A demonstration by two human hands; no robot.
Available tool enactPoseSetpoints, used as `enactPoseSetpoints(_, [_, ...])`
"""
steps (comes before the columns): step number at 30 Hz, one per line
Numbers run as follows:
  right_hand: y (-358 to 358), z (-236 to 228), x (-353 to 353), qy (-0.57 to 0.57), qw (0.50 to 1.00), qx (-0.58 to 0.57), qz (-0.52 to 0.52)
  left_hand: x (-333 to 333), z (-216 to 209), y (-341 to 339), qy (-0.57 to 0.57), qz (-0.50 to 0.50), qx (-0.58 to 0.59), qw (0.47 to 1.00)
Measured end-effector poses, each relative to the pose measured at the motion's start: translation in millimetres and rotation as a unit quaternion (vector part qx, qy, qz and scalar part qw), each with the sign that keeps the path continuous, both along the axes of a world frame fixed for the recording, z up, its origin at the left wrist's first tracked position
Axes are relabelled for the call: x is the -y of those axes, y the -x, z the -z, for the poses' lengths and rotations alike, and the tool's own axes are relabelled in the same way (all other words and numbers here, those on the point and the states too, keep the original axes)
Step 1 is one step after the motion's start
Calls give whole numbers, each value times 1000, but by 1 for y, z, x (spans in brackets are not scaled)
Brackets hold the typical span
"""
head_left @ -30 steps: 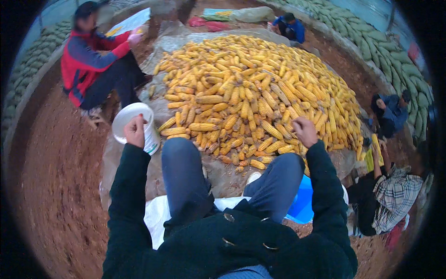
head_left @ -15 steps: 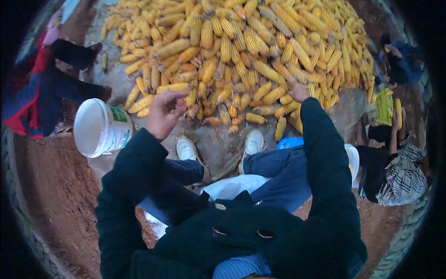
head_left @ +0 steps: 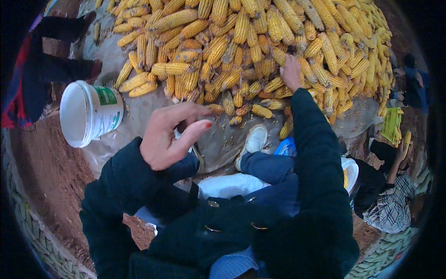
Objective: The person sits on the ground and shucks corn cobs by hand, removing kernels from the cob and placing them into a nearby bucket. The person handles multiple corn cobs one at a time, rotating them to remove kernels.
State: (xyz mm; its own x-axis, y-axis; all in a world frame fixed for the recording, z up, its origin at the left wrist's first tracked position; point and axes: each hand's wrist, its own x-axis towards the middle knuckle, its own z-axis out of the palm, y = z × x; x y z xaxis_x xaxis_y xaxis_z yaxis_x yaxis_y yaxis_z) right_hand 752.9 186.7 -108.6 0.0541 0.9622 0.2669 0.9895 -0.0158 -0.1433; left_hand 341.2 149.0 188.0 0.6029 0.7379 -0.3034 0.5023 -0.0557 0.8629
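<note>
A large heap of yellow corn cobs (head_left: 218, 46) lies in front of me. My right hand (head_left: 291, 73) reaches into its near slope with fingers stretched out. The fingertips are at a cob (head_left: 278, 56) among the others, and no lifted cob shows in this hand. Closer to my body, my left hand (head_left: 172, 132) hovers short of the heap. Its fingers are curved, the thumb stands apart from them, and nothing is visible between them. A reddish mark shows at the thumb's tip.
A white bucket (head_left: 76, 114) lies tilted at my left on the grey sheet (head_left: 213, 146). Another white bucket (head_left: 350, 174) with corn stands at my right. Beyond it a person (head_left: 395, 186) holds a cob near a yellow-green crate (head_left: 392, 123). A second person's legs (head_left: 60, 69) are at far left.
My view has shifted, so the heap looks nearer. My left hand has drawn nearer to the camera, its thumb still apart. The right hand stays at the heap, reaching slightly farther.
</note>
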Motion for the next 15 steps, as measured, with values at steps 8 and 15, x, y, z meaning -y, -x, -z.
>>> enactPoseSetpoints(8, [-15,13,32,156,967,44,-198,9,25,-7,-107,215,-26,970])
enactPoseSetpoints(15, [-1,19,37,324,906,241,-125,11,29,-8,-123,225,-50,965])
